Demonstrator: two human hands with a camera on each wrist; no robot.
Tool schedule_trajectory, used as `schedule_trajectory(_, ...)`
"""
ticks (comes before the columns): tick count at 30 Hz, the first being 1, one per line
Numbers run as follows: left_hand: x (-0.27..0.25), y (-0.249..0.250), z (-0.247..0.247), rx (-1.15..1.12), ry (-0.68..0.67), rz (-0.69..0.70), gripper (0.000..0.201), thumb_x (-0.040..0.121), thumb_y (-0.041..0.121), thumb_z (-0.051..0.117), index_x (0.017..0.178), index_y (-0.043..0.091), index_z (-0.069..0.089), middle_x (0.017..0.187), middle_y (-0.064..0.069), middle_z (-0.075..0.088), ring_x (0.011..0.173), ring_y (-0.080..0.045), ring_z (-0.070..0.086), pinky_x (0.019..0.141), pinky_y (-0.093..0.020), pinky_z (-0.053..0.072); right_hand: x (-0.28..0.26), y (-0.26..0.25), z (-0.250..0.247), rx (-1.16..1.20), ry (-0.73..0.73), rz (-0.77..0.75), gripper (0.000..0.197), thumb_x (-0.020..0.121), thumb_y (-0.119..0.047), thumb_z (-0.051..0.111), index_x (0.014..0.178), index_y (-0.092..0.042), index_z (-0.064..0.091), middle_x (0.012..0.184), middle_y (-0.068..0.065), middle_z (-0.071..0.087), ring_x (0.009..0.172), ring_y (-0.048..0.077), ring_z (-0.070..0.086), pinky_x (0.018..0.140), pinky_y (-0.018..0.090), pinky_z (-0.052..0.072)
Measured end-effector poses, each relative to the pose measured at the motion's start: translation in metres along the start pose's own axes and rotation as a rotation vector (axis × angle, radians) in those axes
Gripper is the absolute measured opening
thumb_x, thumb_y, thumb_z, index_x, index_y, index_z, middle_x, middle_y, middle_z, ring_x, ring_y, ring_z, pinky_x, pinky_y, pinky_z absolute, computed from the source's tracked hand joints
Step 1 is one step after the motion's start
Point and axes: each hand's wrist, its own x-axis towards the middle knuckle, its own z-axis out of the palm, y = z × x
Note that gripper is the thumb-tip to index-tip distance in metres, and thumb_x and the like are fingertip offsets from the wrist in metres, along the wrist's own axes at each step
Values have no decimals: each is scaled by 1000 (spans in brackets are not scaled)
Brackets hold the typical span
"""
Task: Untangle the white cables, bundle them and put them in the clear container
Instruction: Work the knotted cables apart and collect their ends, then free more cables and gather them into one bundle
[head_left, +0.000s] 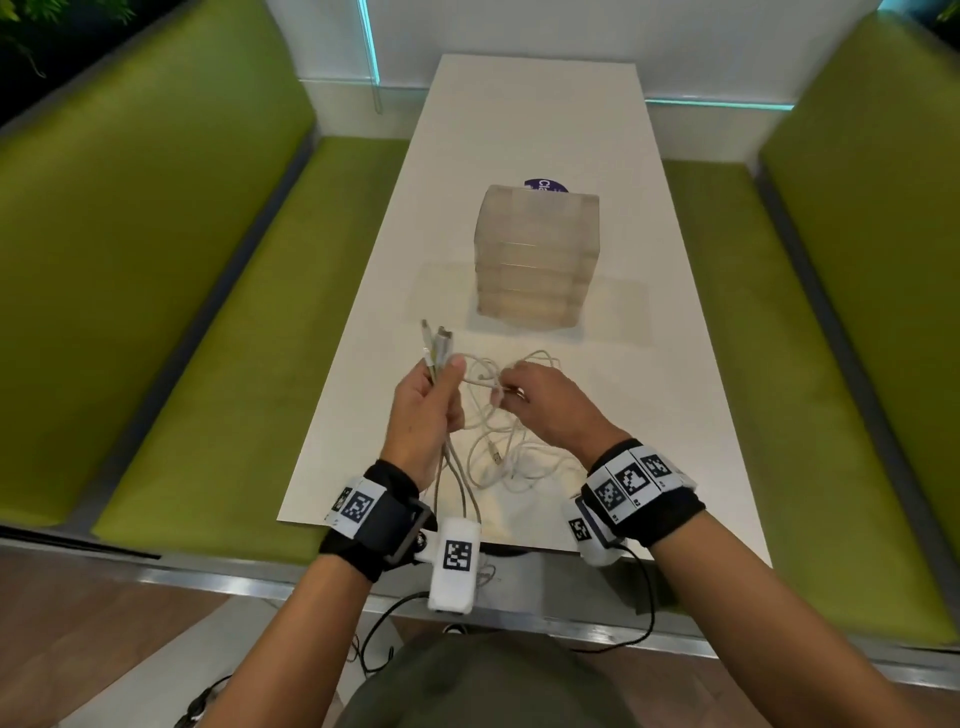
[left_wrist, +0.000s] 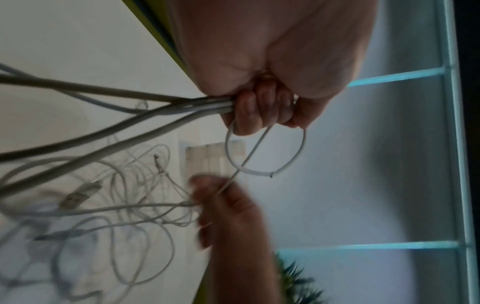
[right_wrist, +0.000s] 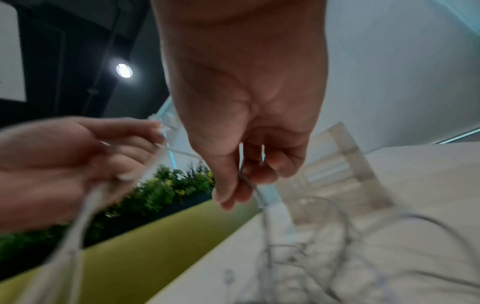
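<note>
Tangled white cables (head_left: 511, 457) lie in loose loops on the near part of the white table (head_left: 649, 364). My left hand (head_left: 434, 400) grips several cable strands in its fist, their plug ends (head_left: 434, 340) sticking up past the thumb and the strands hanging down past the wrist. In the left wrist view the fingers (left_wrist: 259, 111) curl round that bunch (left_wrist: 155, 111). My right hand (head_left: 535, 397) pinches a thin white strand (left_wrist: 249, 158) just right of the left hand, above the pile. The clear container (head_left: 537, 254) stands upright beyond the hands.
Green upholstered benches (head_left: 156, 270) run along both sides of the narrow table. A purple round sticker (head_left: 543, 184) shows behind the container. Black leads hang from the wrist cameras below the table's near edge (head_left: 415, 530).
</note>
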Motion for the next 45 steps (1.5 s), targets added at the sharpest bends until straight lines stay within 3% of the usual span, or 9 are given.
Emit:
schedule_trajectory(4, 0, 18, -13, -171, 67, 43, 29, 100, 14, 45, 72, 19, 42, 50, 10, 25, 44, -6, 19, 42, -19, 20, 4, 33, 7, -31, 47, 174, 28, 96, -24, 46, 86, -5, 64, 87, 11, 59, 83, 29, 57, 70, 37, 42)
schedule_trajectory(10, -4, 36, -20, -259, 164, 176, 18, 100, 16, 46, 83, 21, 49, 52, 11, 25, 45, -5, 20, 42, -19, 20, 10, 61, 6, -22, 65, 349, 30, 96, -22, 51, 86, 2, 66, 89, 17, 54, 88, 35, 57, 67, 31, 35)
schedule_trajectory(18, 5, -5, -9, 285, 135, 93, 14, 96, 24, 55, 87, 14, 57, 62, 1, 35, 49, -7, 29, 48, -24, 31, 8, 23, -10, -6, 178, 111, 35, 95, -33, 46, 84, -9, 70, 76, 7, 70, 80, 31, 61, 77, 44, 48)
schedule_trajectory(21, 5, -20, 5, 354, 92, 86, 13, 95, 25, 56, 86, 16, 59, 52, 14, 40, 47, -2, 34, 50, -25, 32, 4, 3, -11, -23, 137, -24, 26, 95, -28, 51, 84, -13, 70, 73, 3, 69, 78, 28, 60, 76, 45, 49)
schedule_trajectory(27, 6, -15, 1, 414, -31, 92, 14, 94, 15, 57, 104, 8, 64, 52, 21, 55, 48, 4, 46, 55, -17, 36, -8, -7, -21, 143, -3, -95, 20, 96, -16, 50, 88, -7, 67, 73, -1, 62, 71, 14, 54, 68, 18, 39)
schedule_trajectory(33, 8, -12, -4, 616, -219, 123, 7, 92, 17, 60, 92, 12, 65, 55, 18, 51, 52, 1, 41, 55, -18, 34, -7, -7, -26, 227, 5, -49, 22, 97, -13, 46, 86, -9, 64, 76, 3, 62, 75, 17, 56, 71, 27, 43)
schedule_trajectory(36, 10, -16, -9, 580, -82, 160, 7, 93, 17, 59, 87, 16, 63, 66, 8, 52, 57, -6, 41, 57, -24, 34, 1, 2, -24, 36, -14, -99, 20, 96, -17, 49, 88, -9, 65, 80, 1, 60, 79, 20, 54, 72, 32, 41)
schedule_trajectory(40, 14, -6, -22, 409, 126, 172, 10, 93, 13, 58, 83, 16, 60, 64, 8, 47, 58, -13, 37, 57, -32, 34, 9, 43, -18, -335, -82, 84, 25, 97, -29, 47, 101, -13, 66, 100, 8, 58, 95, 29, 52, 76, 37, 38)
schedule_trajectory(45, 17, 2, -30, 297, 231, 217, 10, 94, 12, 57, 87, 16, 63, 53, 14, 42, 52, -10, 33, 53, -28, 30, 13, 61, -12, -300, 100, 159, 30, 98, -33, 46, 104, -8, 62, 102, 10, 52, 92, 29, 54, 71, 36, 42)
